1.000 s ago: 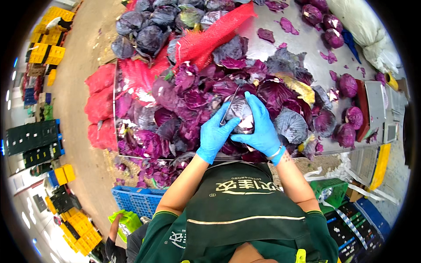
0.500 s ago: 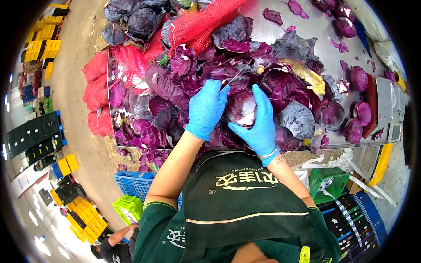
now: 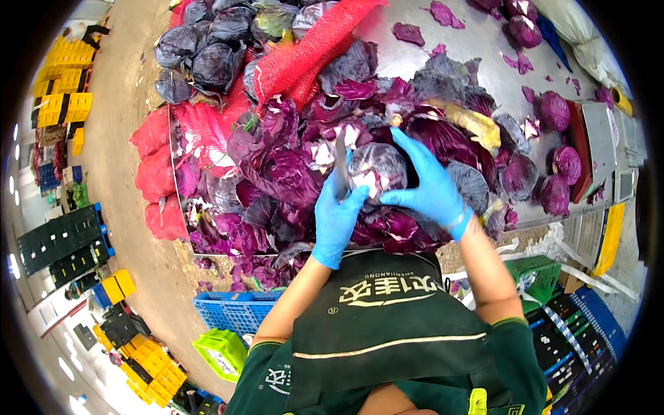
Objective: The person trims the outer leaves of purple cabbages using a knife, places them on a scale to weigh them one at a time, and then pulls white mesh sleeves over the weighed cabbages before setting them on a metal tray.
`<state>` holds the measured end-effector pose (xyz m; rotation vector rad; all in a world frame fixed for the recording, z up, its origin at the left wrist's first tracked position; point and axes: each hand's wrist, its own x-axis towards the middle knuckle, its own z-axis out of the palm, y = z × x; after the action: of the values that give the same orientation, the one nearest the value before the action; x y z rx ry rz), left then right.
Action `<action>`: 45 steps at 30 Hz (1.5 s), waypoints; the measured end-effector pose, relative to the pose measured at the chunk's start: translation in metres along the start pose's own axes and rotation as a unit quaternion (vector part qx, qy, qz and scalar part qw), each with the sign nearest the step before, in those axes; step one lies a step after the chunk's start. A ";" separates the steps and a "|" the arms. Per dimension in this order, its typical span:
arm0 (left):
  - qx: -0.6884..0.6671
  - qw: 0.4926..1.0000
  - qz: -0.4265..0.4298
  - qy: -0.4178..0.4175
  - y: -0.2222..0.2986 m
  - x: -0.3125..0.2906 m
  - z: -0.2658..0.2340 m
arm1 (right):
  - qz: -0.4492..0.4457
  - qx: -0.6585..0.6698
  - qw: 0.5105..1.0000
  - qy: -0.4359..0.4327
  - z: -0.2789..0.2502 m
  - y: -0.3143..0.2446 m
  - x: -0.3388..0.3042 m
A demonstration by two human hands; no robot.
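A red cabbage (image 3: 379, 166) with a dull bluish skin and a pale cut base sits over a heap of loose purple leaves (image 3: 287, 173). My right hand (image 3: 432, 187), in a blue glove, cups its right side, thumb below and fingers along the upper edge. In my gloved left hand (image 3: 337, 218) is a knife (image 3: 340, 162), its blade pointing away from me along the cabbage's left side. The left thumb tip reaches the pale base. Most of the knife's handle is hidden in the glove.
Untrimmed cabbages (image 3: 218, 66) and a red mesh bag (image 3: 297, 66) lie at the far left. Peeled cabbages (image 3: 555, 111) stand on the metal table (image 3: 477, 45) at right, beside a scale (image 3: 598, 149). Full red sacks (image 3: 160, 173) line the left edge. A green crate (image 3: 221, 353) stands below.
The knife now stands upright beside the cabbage, where it slanted rightward before. The cabbage shows a duller face with its pale base toward me. My left hand has come lower.
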<state>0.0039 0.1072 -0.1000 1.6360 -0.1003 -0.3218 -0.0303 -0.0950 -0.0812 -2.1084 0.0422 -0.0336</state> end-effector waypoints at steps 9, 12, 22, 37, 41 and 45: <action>0.392 0.892 0.171 -0.145 0.040 0.033 -0.030 | 0.106 0.021 0.982 0.157 0.062 -0.021 -0.020; 0.552 0.773 0.161 -0.269 0.062 0.060 -0.016 | 0.121 0.048 0.978 0.162 0.068 -0.015 -0.021; 0.503 0.794 0.241 -0.242 0.027 0.141 0.012 | 0.122 0.048 0.975 0.182 0.052 -0.001 0.000; -0.037 0.947 -0.317 0.038 -0.035 -0.031 -0.064 | -0.067 -0.060 0.993 -0.075 -0.007 0.007 -0.006; 0.350 0.932 0.085 0.044 0.013 -0.021 -0.067 | 0.000 -0.030 0.999 0.014 0.037 -0.017 -0.047; 0.477 0.862 0.116 -0.124 0.057 -0.008 -0.045 | 0.043 -0.032 0.990 0.128 0.069 -0.033 -0.028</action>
<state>0.0154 0.1471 -0.0399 2.5231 -0.7493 -0.3129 -0.0551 -0.0180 -0.0879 -2.1530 0.2912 -0.2541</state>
